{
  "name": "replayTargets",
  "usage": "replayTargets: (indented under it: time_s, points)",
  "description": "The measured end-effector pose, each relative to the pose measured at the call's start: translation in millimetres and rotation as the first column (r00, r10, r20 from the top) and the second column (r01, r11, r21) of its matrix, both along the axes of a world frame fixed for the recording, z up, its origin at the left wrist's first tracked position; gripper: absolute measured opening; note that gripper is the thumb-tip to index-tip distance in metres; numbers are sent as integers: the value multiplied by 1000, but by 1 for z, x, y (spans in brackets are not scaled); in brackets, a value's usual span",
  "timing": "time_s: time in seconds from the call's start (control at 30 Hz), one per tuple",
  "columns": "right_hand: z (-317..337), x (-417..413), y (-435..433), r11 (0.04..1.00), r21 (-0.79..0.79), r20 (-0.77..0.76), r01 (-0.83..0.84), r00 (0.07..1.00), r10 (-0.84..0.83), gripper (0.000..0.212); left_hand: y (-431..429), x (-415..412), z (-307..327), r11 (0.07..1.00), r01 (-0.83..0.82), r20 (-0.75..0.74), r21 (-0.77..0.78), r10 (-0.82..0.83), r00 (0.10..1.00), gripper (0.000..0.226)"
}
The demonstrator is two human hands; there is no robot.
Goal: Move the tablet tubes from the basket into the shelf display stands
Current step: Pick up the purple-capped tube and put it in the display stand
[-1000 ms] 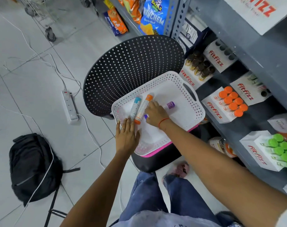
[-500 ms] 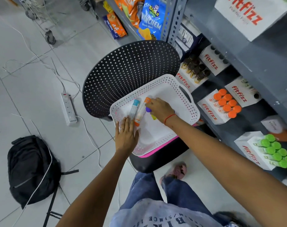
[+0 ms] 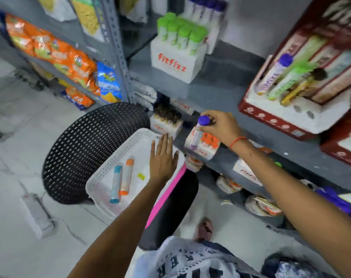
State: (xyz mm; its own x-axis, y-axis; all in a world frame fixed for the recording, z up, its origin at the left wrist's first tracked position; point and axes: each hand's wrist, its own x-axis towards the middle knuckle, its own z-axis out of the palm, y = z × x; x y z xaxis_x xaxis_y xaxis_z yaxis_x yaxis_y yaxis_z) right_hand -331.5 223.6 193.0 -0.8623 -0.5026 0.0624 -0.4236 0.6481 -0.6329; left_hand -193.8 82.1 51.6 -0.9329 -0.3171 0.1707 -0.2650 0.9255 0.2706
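My right hand [image 3: 220,127] grips a purple-capped tablet tube [image 3: 199,131] near its cap, upright in the air beside the grey shelf edge, above a white display stand of orange-capped tubes [image 3: 207,142]. My left hand [image 3: 163,158] rests flat, fingers spread, on the white basket [image 3: 102,177] that sits on a black perforated chair [image 3: 86,145]. In the basket lie a blue-capped tube [image 3: 116,183], an orange-capped tube [image 3: 126,176] and a small yellow piece [image 3: 141,176]. A stand of green-capped tubes [image 3: 178,51] sits on the upper shelf.
Purple-capped tubes [image 3: 206,9] stand behind the green stand. A red display box [image 3: 303,83] holds mixed tubes at right. Snack bags [image 3: 56,51] fill the left shelves. A power strip [image 3: 37,215] lies on the tiled floor. More purple caps [image 3: 335,199] show at lower right.
My right hand has lifted the purple-capped tube out of the basket and up to the shelf. My left hand slid to the basket's right side. The view tilted up toward the shelves.
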Motion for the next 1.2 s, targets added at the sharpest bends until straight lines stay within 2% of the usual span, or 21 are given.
replayTargets:
  time_s: [0.23, 0.4, 0.5, 0.7, 0.97, 1.2]
  points:
    - [84, -19, 126, 943, -94, -138, 320, 934, -330, 40, 86, -105, 65, 974, 225, -227, 23, -214, 950, 63]
    - [109, -28, 202, 870, -172, -189, 461, 852, -489, 36, 135, -142, 81, 966, 242, -206, 85, -221, 953, 75]
    - [124, -32, 233, 819, -140, -244, 557, 782, -573, 34, 148, -149, 78, 972, 208, -180, 111, -186, 966, 81]
    - [144, -43, 296, 699, -171, -302, 694, 638, -708, 38, 169, -151, 73, 943, 331, -182, -30, -331, 926, 78]
    - [150, -65, 304, 637, -103, -362, 764, 567, -740, 32, 174, -149, 49, 843, 511, -76, -169, -528, 846, 59]
    - [133, -80, 284, 681, 53, -397, 731, 641, -657, 35, 169, -148, 48, 819, 544, -16, -182, -556, 831, 59]
